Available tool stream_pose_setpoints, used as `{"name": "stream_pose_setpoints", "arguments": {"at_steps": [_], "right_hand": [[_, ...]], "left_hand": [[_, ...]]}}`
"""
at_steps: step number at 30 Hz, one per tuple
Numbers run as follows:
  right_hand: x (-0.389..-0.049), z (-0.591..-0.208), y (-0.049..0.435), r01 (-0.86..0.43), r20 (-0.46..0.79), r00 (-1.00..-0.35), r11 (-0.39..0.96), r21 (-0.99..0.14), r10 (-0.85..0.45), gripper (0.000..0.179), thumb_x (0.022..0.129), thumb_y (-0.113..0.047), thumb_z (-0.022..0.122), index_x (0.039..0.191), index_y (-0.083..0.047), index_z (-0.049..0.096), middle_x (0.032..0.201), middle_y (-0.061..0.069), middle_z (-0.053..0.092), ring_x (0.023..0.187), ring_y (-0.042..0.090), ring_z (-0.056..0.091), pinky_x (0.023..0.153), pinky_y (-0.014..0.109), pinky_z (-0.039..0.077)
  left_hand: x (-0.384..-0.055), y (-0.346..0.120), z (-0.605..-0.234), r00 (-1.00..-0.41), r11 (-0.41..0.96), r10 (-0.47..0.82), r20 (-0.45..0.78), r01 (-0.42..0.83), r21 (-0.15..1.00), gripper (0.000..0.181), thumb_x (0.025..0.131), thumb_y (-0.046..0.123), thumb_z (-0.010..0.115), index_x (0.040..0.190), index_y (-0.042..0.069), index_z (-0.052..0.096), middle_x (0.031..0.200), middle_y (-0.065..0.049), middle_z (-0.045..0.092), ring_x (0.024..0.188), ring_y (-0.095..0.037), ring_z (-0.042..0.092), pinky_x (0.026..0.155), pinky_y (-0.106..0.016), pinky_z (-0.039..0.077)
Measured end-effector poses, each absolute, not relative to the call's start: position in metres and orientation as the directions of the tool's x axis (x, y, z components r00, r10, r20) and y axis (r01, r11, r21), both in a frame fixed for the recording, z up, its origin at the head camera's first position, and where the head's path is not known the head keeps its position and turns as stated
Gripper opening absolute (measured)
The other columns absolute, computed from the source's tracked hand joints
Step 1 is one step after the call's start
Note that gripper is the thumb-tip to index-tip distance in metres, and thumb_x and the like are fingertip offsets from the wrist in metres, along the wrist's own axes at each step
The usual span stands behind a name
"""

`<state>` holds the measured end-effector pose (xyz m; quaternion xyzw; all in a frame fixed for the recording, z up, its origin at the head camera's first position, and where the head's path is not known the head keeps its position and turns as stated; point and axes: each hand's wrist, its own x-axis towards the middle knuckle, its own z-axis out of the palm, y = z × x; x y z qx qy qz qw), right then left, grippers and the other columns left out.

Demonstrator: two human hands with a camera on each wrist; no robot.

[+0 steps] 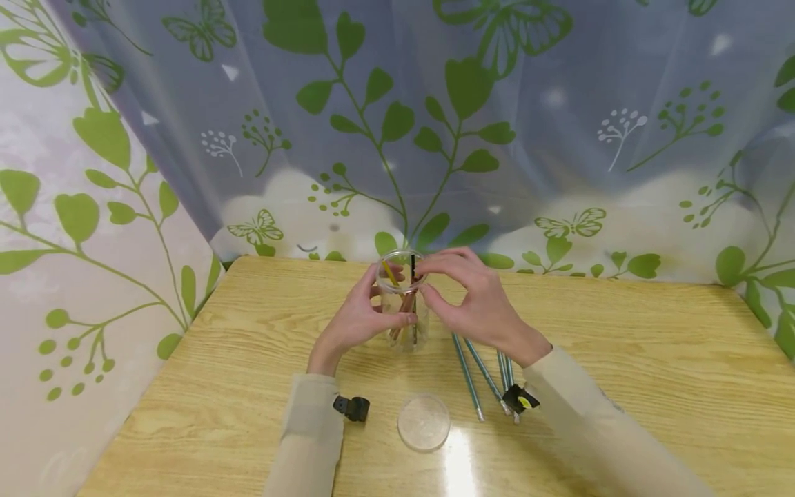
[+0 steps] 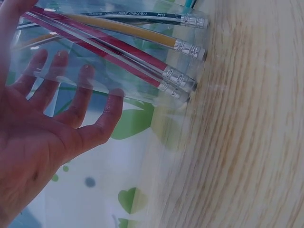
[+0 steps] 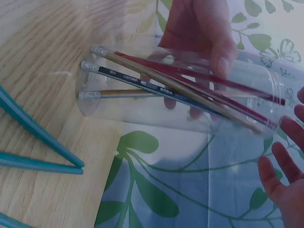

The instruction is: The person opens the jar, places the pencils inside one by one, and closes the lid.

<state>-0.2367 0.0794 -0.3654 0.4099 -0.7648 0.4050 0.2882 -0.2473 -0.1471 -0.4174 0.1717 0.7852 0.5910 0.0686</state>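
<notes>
Gripped smooth, clear, cylindrical jar [image 3: 142, 114] upright in left hand [image 1: 350, 317] at grained wooden table [image 1: 217, 386], held red, yellow and dark pencils [image 3: 161, 78] inside, erasers [image 3: 89, 66] down, bent right hand [image 1: 475, 297] loosely at its rim [image 1: 400, 291], had flat round lid [image 1: 424, 422] and teal pencils [image 1: 467, 376] nearby.

The left arm [image 1: 304, 435] reaches forward in its pale sleeve [image 1: 313, 397] from behind the left grip [image 1: 355, 316], the wrist [image 1: 323, 357] bared. This thumb [image 1: 396, 319] stretches toward the right grip [image 1: 478, 297], and the fingers [image 2: 80, 102] curve, spread apart, in a hold. The right arm [image 1: 596, 428] slants in from behind and to the right of its grip, which sits near the left one. Its back faces up, thumb below the forefinger; its lower fingers [image 3: 285, 159] are loosely bent and spread.
</notes>
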Motion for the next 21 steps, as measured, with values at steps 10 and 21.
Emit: {"name": "stream_pose_setpoints", "arguments": {"at_steps": [10, 21], "right_hand": [[-0.24, -0.375, 0.117, -0.78, 0.743, -0.606, 0.394, -0.486, -0.283, 0.024, 0.086, 0.0, 0.075, 0.11, -0.007, 0.075, 0.108, 0.012, 0.075, 0.101, 0.02, 0.067, 0.083, 0.024, 0.056], [-0.238, -0.398, 0.155, -0.419, 0.342, -0.907, 0.626, -0.657, -0.248, 0.026, 0.098, -0.017, 0.066, 0.122, -0.008, 0.07, 0.122, 0.013, 0.071, 0.111, 0.031, 0.064, 0.08, 0.045, 0.059]], "left_hand": [[-0.247, -0.147, -0.418, -0.937, 0.248, 0.336, 0.097, 0.188, 0.95, 0.077, 0.079, 0.022, 0.089, 0.142, 0.023, 0.045, 0.139, 0.004, 0.05, 0.13, -0.03, 0.053, 0.103, -0.055, 0.051], [-0.247, -0.147, -0.418, -0.937, 0.252, 0.338, 0.088, 0.18, 0.951, 0.079, 0.079, 0.023, 0.09, 0.143, 0.022, 0.045, 0.141, 0.006, 0.049, 0.133, -0.029, 0.052, 0.104, -0.053, 0.052]]}}
